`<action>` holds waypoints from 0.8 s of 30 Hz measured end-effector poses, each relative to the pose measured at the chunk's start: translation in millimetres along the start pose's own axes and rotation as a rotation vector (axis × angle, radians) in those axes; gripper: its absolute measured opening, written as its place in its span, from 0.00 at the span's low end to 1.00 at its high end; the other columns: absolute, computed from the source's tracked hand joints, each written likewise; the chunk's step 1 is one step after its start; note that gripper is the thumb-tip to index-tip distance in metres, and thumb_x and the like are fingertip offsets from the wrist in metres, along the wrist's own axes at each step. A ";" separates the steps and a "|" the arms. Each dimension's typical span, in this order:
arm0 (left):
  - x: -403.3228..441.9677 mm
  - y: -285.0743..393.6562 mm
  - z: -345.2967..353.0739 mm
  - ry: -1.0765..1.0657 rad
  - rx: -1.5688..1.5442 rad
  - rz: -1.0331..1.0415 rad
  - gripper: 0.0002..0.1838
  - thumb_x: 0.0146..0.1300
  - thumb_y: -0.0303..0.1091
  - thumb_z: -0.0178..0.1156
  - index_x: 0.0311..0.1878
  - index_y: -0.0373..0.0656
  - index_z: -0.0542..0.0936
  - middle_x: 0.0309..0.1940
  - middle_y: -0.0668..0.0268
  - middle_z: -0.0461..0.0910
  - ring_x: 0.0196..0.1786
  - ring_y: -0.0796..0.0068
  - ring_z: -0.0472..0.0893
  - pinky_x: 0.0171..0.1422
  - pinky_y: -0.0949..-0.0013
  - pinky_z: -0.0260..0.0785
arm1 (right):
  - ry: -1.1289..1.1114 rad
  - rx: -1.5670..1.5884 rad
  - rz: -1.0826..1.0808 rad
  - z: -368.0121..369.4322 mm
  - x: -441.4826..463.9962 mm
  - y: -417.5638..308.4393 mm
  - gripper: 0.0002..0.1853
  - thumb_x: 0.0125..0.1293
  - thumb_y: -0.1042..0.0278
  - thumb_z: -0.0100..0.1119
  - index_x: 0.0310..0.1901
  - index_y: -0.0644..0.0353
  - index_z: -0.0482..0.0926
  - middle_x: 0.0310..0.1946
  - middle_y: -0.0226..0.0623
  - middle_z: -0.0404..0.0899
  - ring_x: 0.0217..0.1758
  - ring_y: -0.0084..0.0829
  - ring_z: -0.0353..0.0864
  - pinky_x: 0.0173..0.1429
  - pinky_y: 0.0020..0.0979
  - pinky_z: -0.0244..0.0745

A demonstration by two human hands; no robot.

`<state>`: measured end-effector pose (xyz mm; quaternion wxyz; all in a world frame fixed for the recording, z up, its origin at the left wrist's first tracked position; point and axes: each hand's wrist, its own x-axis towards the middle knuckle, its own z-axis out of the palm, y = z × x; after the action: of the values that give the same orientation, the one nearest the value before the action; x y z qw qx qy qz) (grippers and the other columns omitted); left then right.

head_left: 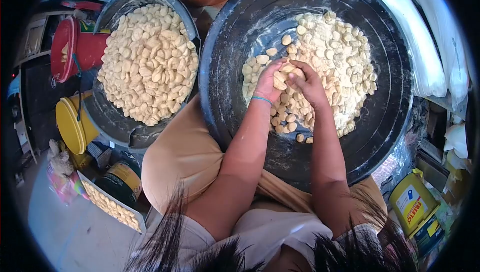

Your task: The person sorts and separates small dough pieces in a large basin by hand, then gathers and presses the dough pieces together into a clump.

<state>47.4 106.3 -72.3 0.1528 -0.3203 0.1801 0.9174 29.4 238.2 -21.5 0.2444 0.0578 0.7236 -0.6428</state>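
A wide black basin (390, 87) dusted with white powder lies before me. On its floor is a heap of pale, flat, rounded dough pieces (345, 57), heavily powdered on the right side. Over the left part of this heap, my left hand (270, 81) is cupped around several dough pieces (289, 73). My right hand (311, 86) closes on the same pieces from the other side, fingertips close to the left hand's. Some loose pieces (286, 39) lie apart just beyond the hands. A blue band (261, 99) circles my left wrist.
Left of the basin, a dark tub (107, 104) holds a tall pile of similar pieces (150, 67). Beside it are a red bucket (75, 49) and a yellow bucket (75, 122). A tray (112, 204) of pieces sits lower left. A yellow container (412, 202) stands lower right.
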 end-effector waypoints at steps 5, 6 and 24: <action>22.0 2.0 -23.4 0.204 0.054 0.287 0.15 0.65 0.41 0.53 0.50 0.44 0.75 0.44 0.62 0.77 0.37 0.70 0.79 0.29 0.71 0.71 | 0.478 0.267 0.038 -9.8 2.2 15.9 0.12 0.64 0.67 0.58 0.47 0.60 0.76 0.39 0.31 0.77 0.40 0.19 0.73 0.44 0.20 0.67; 17.8 8.2 -22.5 0.174 0.048 0.219 0.16 0.65 0.43 0.53 0.51 0.45 0.74 0.43 0.63 0.77 0.35 0.70 0.79 0.27 0.72 0.70 | 0.551 0.422 0.015 -8.9 2.8 15.4 0.11 0.64 0.68 0.57 0.47 0.60 0.75 0.37 0.30 0.77 0.38 0.18 0.72 0.42 0.19 0.66; -3.5 13.2 4.2 -0.162 0.337 -0.192 0.16 0.57 0.35 0.59 0.49 0.45 0.73 0.33 0.69 0.76 0.30 0.77 0.77 0.23 0.77 0.64 | 0.486 -0.043 -0.092 -14.3 14.3 10.6 0.18 0.63 0.59 0.60 0.51 0.58 0.76 0.52 0.38 0.73 0.52 0.31 0.71 0.62 0.34 0.63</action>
<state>42.5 95.8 -64.0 0.3050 -0.2310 0.2867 0.8783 17.2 250.3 -36.5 0.0349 0.1723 0.7767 -0.6049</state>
